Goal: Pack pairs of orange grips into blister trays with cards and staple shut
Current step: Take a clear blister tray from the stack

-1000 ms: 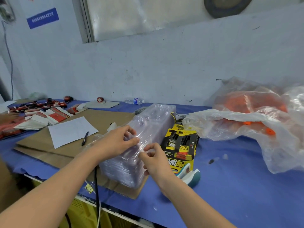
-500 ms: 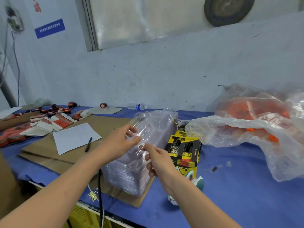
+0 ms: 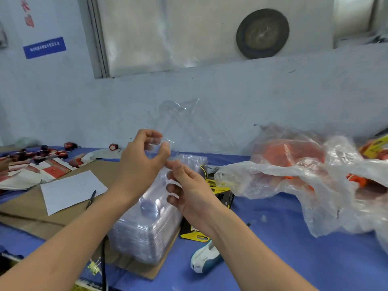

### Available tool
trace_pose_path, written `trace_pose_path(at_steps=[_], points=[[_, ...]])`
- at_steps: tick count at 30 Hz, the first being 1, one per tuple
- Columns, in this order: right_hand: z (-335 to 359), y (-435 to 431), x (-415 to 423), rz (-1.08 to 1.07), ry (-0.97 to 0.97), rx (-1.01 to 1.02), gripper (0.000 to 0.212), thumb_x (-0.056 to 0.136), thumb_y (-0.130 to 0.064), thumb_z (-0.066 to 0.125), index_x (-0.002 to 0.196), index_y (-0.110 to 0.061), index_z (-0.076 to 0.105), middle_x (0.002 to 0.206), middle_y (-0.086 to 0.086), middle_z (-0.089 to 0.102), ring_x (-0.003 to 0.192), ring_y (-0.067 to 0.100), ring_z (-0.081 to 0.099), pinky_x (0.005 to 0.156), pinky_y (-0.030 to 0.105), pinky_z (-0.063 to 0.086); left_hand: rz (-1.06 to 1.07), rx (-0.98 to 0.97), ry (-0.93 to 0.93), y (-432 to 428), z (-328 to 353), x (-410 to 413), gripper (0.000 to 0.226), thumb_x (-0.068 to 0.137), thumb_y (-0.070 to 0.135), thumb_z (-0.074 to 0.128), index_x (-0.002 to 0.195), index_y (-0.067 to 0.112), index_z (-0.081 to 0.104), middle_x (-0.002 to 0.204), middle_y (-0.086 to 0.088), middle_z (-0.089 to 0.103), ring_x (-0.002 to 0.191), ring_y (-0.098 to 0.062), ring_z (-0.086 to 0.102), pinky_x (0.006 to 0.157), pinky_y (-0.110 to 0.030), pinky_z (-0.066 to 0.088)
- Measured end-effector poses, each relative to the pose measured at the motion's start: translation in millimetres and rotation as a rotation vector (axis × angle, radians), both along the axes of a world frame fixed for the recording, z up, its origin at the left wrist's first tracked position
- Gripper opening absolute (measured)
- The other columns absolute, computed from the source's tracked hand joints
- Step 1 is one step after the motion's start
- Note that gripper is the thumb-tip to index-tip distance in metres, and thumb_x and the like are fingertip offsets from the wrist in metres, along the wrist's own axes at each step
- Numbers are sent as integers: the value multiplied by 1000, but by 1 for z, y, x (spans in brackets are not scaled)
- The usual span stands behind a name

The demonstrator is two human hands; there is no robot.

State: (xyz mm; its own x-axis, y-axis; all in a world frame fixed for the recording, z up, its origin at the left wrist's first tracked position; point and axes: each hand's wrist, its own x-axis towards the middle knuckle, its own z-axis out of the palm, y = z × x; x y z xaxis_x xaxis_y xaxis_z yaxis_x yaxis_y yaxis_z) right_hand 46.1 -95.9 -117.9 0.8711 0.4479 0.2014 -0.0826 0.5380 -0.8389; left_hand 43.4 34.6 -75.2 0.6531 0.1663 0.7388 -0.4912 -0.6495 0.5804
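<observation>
- A clear blister tray (image 3: pixel 186 124) was held above the tray stack (image 3: pixel 147 227), clear of it.
- Its lower edge was pinched between curled fingers by the left hand (image 3: pixel 142 162) and right hand (image 3: pixel 190 192).

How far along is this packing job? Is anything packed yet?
Early in a cycle. Done: one clear tray is off the stack of trays. In hand: the left hand and right hand pinch it, seemingly spreading it open. Left: orange grips lie in their bag, yellow cards lie beside the stack, the stapler is untouched. No finished pack is clearly visible.
</observation>
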Motion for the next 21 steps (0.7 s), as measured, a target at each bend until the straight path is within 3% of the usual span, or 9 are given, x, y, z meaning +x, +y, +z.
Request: trace_pose_path(at_steps=[3, 8, 10, 12, 15, 17, 19, 21], points=[[9, -9, -8, 19, 7, 73, 25, 77, -47, 69, 84, -24, 78, 71, -8, 59, 54, 8, 50, 48, 20, 41, -5, -21, -46, -15, 11, -5, 19, 93, 40, 60, 108, 32, 53, 102, 21, 60, 98, 1, 57, 68, -5, 40], [13, -33, -15, 5, 4, 81, 29, 84, -50, 62, 86, -25, 78, 74, -4, 60, 55, 9, 51, 50, 22, 41, -66, -55, -47, -39, 16, -13, 14, 93, 40, 60, 105, 36, 54, 98, 21, 60, 95, 4, 58, 66, -8, 43], [17, -54, -13, -119, -19, 26, 34, 84, -53, 60, 91, -25, 77, 77, -3, 63, 57, 10, 55, 52, 23, 44, -113, -49, -65, -49, 20, -19, 9, 94, 40, 61, 100, 39, 54, 97, 19, 62, 91, 10, 58, 65, -3, 45], [23, -83, -9, -299, 3, -9, 39, 78, -54, 61, 98, -23, 75, 80, -2, 66, 59, 11, 61, 53, 24, 46, -214, -141, -49, -56, 30, -25, 9, 91, 40, 61, 99, 36, 59, 96, 11, 70, 88, 5, 63, 68, -6, 48], [39, -137, -9, -491, 29, -2, 49, 79, -55, 61, 112, -19, 65, 97, -3, 71, 74, 12, 70, 58, 26, 54, -523, -496, 122, -66, 46, -27, 12, 94, 28, 50, 96, 27, 62, 94, 4, 76, 86, -12, 69, 75, -27, 53], [51, -171, -14, -574, 10, 3, 61, 71, -58, 62, 118, -20, 55, 116, 3, 64, 96, 17, 68, 73, 32, 56, -817, -733, 318, -71, 46, -27, 11, 91, 31, 54, 89, 24, 63, 91, -2, 76, 79, -19, 68, 76, -34, 50], [62, -199, -24, -645, -27, 20, 55, 67, -60, 63, 109, -25, 53, 125, 4, 57, 110, 19, 62, 91, 38, 52, -1070, -812, 492, -77, 34, -30, 26, 69, 40, 75, 89, 24, 69, 98, -6, 73, 82, -21, 68, 78, -34, 55], [66, -225, -36, -699, -78, 60, 46, 73, -59, 63, 109, -30, 56, 130, 0, 58, 113, 18, 61, 99, 39, 48, -1244, -834, 648, -87, 13, -28, 36, 65, 43, 78, 93, 22, 71, 101, -9, 70, 85, -24, 67, 76, -35, 56]])
